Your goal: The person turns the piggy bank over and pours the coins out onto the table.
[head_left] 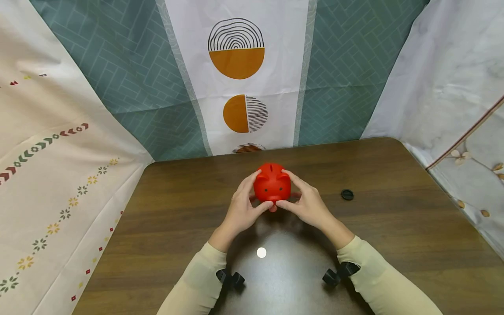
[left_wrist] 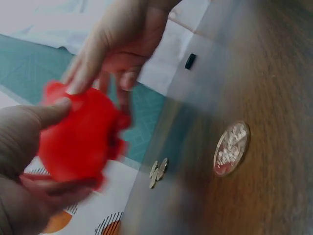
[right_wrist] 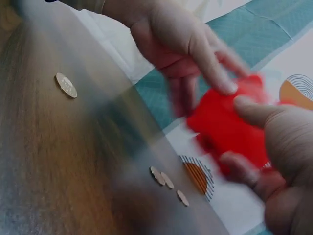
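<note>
the pig (head_left: 272, 183) is held off the table (head_left: 393, 236) between the left hand (head_left: 242, 209) and right hand (head_left: 309, 205), fingers curled round both sides. it looks smooth, so a slip is risked; a drop could scatter the coins (right_wrist: 167, 180) beneath or hit the coin (head_left: 261, 252).

Red piggy bank (left_wrist: 80, 139) motion-blurred in both wrist views; its underside and far side hidden by fingers (head_left: 256, 209).

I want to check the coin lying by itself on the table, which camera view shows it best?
The left wrist view: the lone silver coin appears large, embossing visible. The head view shows it as a small white glare disc; the right wrist view shows it smaller and slanted.
</note>
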The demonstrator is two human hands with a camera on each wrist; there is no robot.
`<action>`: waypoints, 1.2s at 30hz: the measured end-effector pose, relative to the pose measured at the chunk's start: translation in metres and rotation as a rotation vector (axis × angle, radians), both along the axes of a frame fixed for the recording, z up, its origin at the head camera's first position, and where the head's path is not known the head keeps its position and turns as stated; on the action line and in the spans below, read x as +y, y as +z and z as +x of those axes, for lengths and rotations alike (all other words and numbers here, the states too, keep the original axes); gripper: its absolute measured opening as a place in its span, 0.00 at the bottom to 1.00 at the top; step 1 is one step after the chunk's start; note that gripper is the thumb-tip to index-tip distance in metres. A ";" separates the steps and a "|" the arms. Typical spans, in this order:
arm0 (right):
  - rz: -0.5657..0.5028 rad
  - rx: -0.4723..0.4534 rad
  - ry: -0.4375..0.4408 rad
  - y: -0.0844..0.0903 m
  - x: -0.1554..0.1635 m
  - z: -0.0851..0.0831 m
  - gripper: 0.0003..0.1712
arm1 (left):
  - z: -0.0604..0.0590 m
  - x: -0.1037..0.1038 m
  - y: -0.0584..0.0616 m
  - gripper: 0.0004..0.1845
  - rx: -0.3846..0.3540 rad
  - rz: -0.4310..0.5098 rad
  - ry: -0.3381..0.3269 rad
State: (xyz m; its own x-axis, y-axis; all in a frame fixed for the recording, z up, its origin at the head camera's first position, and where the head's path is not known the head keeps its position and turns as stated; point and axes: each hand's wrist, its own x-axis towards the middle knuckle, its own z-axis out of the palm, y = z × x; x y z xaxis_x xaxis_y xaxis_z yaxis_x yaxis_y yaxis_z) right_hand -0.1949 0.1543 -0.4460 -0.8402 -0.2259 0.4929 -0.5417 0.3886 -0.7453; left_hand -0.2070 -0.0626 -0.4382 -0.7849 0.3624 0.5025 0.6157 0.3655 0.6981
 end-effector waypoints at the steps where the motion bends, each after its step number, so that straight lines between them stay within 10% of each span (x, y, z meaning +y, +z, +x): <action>1: -0.020 0.071 0.001 0.002 0.000 0.001 0.47 | 0.001 0.000 0.003 0.45 0.071 0.013 -0.001; 5: -0.060 0.221 -0.003 0.006 0.000 0.002 0.49 | 0.005 0.003 0.010 0.44 0.213 0.057 0.003; 11: 0.003 -0.086 -0.010 -0.008 0.008 -0.002 0.47 | -0.002 0.007 -0.001 0.45 -0.113 0.008 -0.026; 17: 0.000 -0.109 -0.010 -0.012 0.007 0.000 0.48 | -0.001 0.005 -0.005 0.45 -0.158 0.008 -0.014; 26: -0.026 0.339 -0.021 0.008 0.002 0.006 0.49 | 0.011 0.007 0.016 0.43 0.260 0.141 -0.029; 32: 0.031 -0.055 0.010 0.000 0.002 0.002 0.49 | 0.014 0.005 0.019 0.43 -0.065 0.077 -0.022; 36: 0.021 -0.089 0.002 -0.002 0.003 0.001 0.48 | 0.003 0.003 0.004 0.45 -0.126 0.067 -0.016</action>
State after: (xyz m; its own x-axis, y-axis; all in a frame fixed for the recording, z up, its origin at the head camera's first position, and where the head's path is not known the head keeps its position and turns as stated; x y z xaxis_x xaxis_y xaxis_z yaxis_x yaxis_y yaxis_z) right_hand -0.1941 0.1570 -0.4477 -0.8800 -0.2375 0.4113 -0.4745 0.4038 -0.7821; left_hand -0.2045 -0.0597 -0.4346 -0.8379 0.3442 0.4235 0.5266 0.3064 0.7930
